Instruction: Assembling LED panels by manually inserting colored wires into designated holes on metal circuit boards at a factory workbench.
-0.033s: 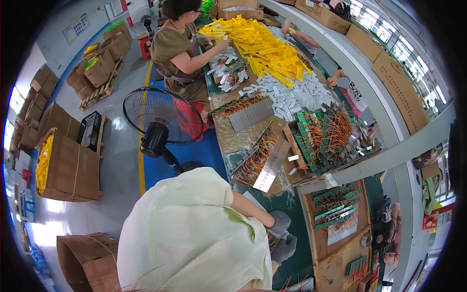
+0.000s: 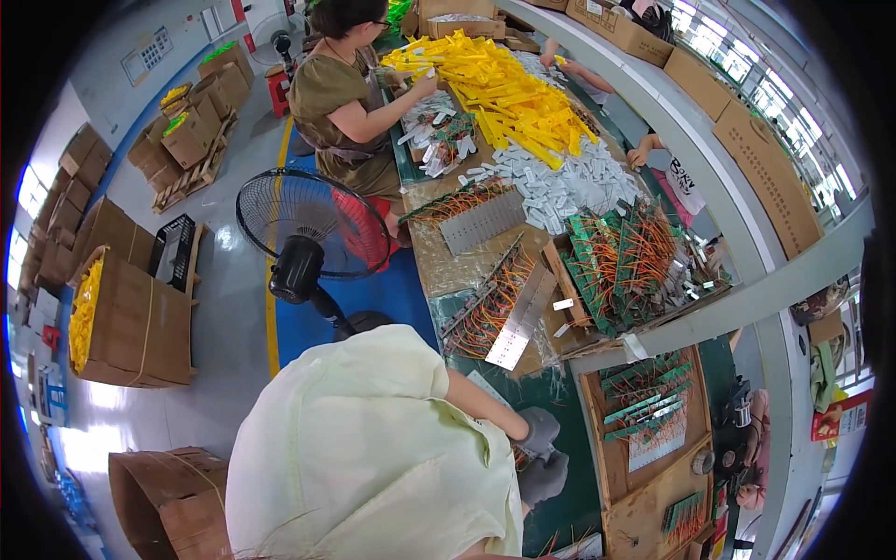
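Note:
My left hand (image 2: 539,431) and my right hand (image 2: 544,478), both in grey gloves, are close together over the green bench. Their fingers are curled, and whatever lies between them is hidden. Partly under my left forearm is a pale metal strip (image 2: 487,385), with a few orange wires showing beside my hands. Just beyond, a silver perforated metal plate (image 2: 520,322) lies tilted across a bundle of orange wires (image 2: 487,313). A wooden tray (image 2: 597,467) to the right of my hands holds green circuit board strips (image 2: 649,397) with orange wires.
A box of wired green boards (image 2: 621,266) stands ahead, near white plastic pieces (image 2: 551,191) and a yellow pile of strips (image 2: 523,89). A grey shelf beam (image 2: 728,313) crosses at right. A black fan (image 2: 303,257) and a co-worker (image 2: 341,112) are at left.
My gloved left hand has shifted very slightly toward my right hand. Everything else looks the same.

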